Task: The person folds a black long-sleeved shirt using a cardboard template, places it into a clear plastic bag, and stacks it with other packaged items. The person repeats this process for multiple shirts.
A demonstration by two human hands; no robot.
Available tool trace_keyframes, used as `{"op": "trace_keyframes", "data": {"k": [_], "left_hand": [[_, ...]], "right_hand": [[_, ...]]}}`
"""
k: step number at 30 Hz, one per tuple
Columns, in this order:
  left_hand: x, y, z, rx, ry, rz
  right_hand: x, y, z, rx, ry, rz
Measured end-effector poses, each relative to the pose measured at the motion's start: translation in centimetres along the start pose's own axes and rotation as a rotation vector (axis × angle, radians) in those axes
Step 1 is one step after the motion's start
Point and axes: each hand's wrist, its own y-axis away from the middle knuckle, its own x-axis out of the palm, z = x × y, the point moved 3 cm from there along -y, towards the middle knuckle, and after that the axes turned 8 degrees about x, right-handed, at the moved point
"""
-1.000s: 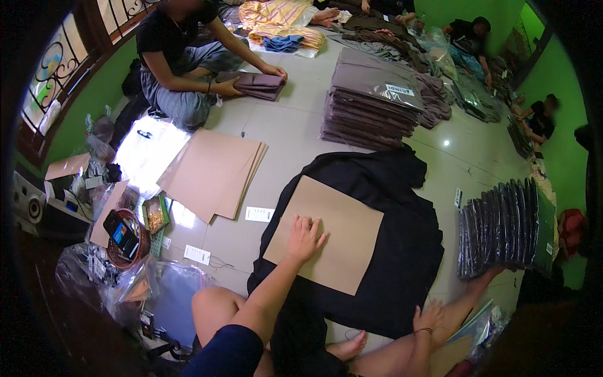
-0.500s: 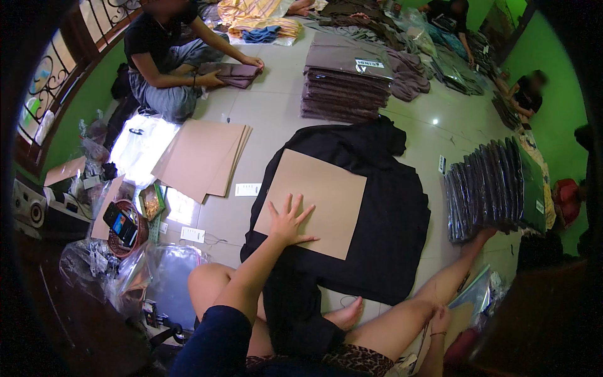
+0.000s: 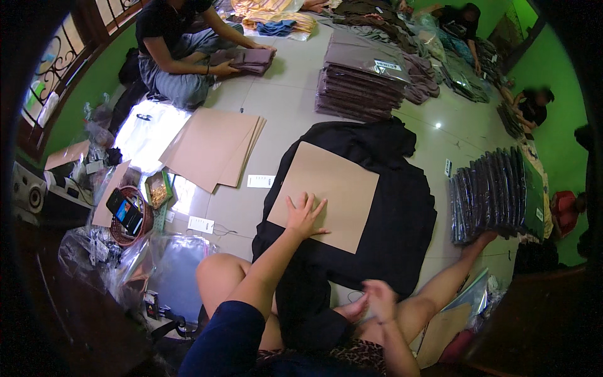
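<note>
A black cloth garment [image 3: 408,213] lies spread on the floor in front of me, one part of it trailing over my lap. On it rests a flat tan cardboard sheet [image 3: 342,179], slightly turned. My left hand [image 3: 306,217] presses on the sheet's lower left part with fingers spread, holding nothing. My right hand [image 3: 381,301] is raised over my bare foot, near the garment's lower edge. Motion smears its fingers, and whether anything is in them does not show.
More cardboard sheets [image 3: 210,144] lie to the left, near white tags [image 3: 260,181]. A basket with a phone [image 3: 125,213] and clear plastic bags [image 3: 179,270] are nearer. Stacked packed garments stand ahead [image 3: 358,78] and right [image 3: 490,198]. A co-worker [image 3: 182,56] holds folded brown cloth.
My right hand has come up from beside my right leg and moved left toward the garment. My left hand stays on the cardboard. The whole view has shifted slightly.
</note>
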Motion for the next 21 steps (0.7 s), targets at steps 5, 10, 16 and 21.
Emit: {"op": "trace_keyframes", "data": {"k": [5,10,16,21], "left_hand": [[-0.4,2.0,0.1,-0.041,0.007,-0.009],[-0.6,3.9,0.5,-0.026,0.079,-0.025],[-0.3,3.3,0.6,-0.046,0.101,0.069],[-0.1,3.5,1.0,-0.036,0.137,0.114]], "right_hand": [[15.0,-4.3,4.9,-0.033,0.631,0.108],[15.7,-5.2,4.2,-0.043,0.607,-0.036],[15.8,-4.3,2.0,0.436,-0.148,-0.048],[11.4,-0.7,6.7,0.456,0.376,0.633]]}}
